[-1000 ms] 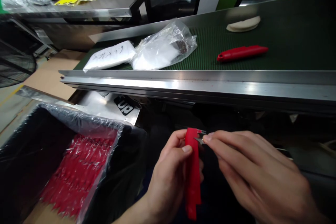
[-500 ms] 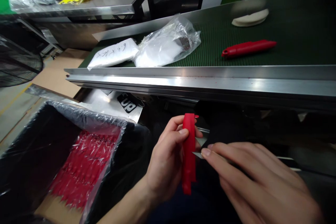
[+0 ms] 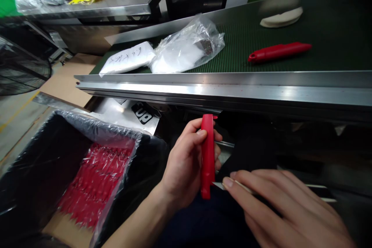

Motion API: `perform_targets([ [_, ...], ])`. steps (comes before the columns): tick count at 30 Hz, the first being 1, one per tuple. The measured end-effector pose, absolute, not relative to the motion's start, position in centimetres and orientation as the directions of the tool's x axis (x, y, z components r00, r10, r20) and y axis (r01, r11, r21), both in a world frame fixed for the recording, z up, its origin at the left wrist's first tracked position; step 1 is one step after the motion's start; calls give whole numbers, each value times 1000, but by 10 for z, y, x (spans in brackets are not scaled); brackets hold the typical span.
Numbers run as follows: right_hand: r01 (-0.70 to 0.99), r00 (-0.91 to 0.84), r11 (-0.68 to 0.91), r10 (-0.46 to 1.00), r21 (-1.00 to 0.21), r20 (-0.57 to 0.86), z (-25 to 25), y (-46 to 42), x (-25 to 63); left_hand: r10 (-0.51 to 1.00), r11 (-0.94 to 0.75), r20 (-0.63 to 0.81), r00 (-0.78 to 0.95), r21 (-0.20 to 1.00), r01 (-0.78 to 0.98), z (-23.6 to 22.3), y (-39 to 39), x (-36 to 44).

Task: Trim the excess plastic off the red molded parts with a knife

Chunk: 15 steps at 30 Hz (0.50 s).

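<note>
My left hand is closed around a long red plastic part, held nearly upright with the thumb on its face. A thin red sliver sticks out at its top right. In my right hand is a craft knife, pinched between thumb and fingers; its pointed blade meets the right edge of the part near the lower end. Most of the knife's handle is hidden by the fingers. Another red plastic part, with a hole at one end, lies on the green conveyor belt beyond my hands.
On the belt are a pale curved piece, a clear plastic bag and a white packet with handwriting. The metal rail runs across in front. At lower left, a lined bin holds many red parts.
The left hand has raised the red part slightly and turned it. The knife tip has moved down along its right edge, from about the middle to near the lower end.
</note>
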State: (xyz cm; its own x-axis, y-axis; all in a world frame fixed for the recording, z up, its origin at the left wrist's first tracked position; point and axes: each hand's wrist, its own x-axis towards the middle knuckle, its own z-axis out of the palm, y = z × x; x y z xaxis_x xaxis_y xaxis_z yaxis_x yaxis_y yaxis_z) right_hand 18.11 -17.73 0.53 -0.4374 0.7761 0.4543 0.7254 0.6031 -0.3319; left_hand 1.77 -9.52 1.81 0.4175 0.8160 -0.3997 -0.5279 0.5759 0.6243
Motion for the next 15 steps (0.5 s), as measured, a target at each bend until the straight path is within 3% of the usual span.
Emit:
perform_targets([
  [8,700,-353,562,808,-440,471,10,-181,185,836,548,-394,382,637,-542,22,-92,18],
  [15,725,-407,594,778,-348,478,17,-167,184,841,537,-362,403,657,-529,23,-95,18],
])
